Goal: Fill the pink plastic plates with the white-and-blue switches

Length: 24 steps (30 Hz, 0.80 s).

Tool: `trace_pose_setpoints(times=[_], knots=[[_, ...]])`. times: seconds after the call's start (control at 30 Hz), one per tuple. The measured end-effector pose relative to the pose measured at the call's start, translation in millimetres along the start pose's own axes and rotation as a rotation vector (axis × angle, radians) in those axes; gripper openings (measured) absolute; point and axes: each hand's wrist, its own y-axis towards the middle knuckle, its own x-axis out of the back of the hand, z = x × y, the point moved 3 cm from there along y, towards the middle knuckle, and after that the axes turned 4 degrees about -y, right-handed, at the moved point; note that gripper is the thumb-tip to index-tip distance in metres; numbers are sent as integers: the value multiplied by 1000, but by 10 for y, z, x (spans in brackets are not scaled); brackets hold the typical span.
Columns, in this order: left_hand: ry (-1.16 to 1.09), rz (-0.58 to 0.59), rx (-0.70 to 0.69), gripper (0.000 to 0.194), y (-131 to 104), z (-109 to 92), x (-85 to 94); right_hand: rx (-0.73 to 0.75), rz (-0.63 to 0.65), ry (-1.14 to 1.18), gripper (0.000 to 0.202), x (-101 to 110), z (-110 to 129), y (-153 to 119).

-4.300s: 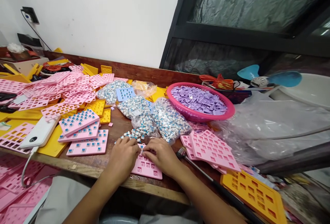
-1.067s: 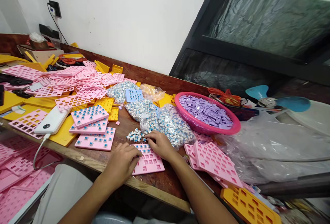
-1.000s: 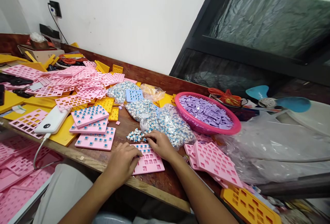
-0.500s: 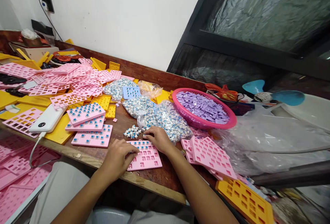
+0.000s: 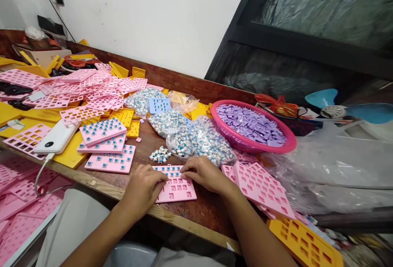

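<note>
A pink keyboard case (image 5: pixel 176 194) lies flat near the table's front edge. Blue-stemmed key switches fill its back rows, while the front sockets are bare. My left hand (image 5: pixel 145 187) rests over the case's left side, thumb and fingers curled together; what lies between the tips is hidden. Over the back right corner, my right hand (image 5: pixel 205 173) has its thumb and fingertips pinched at the switch row, and anything in them is too small to make out. Just behind the case sits a small heap of loose key switches (image 5: pixel 160 154).
Bags of key switches (image 5: pixel 210 140) lie behind the heap. A pink basket (image 5: pixel 290 146) holds purple keycaps. Filled pink cases (image 5: pixel 110 161) are stacked at left, beside a white power bank (image 5: pixel 58 138). Empty pink cases (image 5: pixel 264 185) and a yellow case (image 5: pixel 307 240) lie at right.
My right hand has moved from beside the loose switch heap back to the case's back right corner. My left hand stays at the left side. The camera view has shifted slightly.
</note>
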Motion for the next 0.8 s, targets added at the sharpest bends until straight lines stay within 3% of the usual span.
trace_pose_setpoints(times=[0.37,0.5,0.63,0.8], knots=[[58,-42,-3,13,2,-31,-23,-42,-59,-82,4,-62,-33,0],[164,-53,-42,17,-21,-85,-40,-50,-61,-76,4,-67,-57,6],[357,-40,-106,15,-73,-208,-101,-29,-41,71,3,-35,-66,11],[460,-7,-163,14,-137,-311,-148,-3,-258,153,6,-84,62,144]])
